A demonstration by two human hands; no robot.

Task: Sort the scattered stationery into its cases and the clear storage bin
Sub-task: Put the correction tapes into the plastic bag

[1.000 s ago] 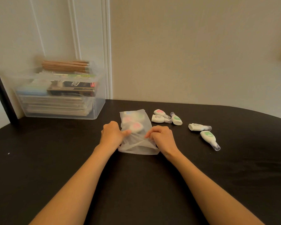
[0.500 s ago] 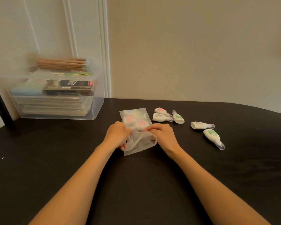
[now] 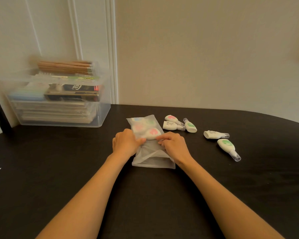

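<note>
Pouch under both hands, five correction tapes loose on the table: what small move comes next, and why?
Probably the right hand lets go and reaches for the nearest loose tape, while the left hand keeps the pouch steady. Several tapes already show through the pouch's far half, its near half lies flat with the mouth open toward the person, and five tapes lie to its right.

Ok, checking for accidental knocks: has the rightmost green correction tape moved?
No. The green correction tape keeps its place just in front of the white tape beside it.
</note>
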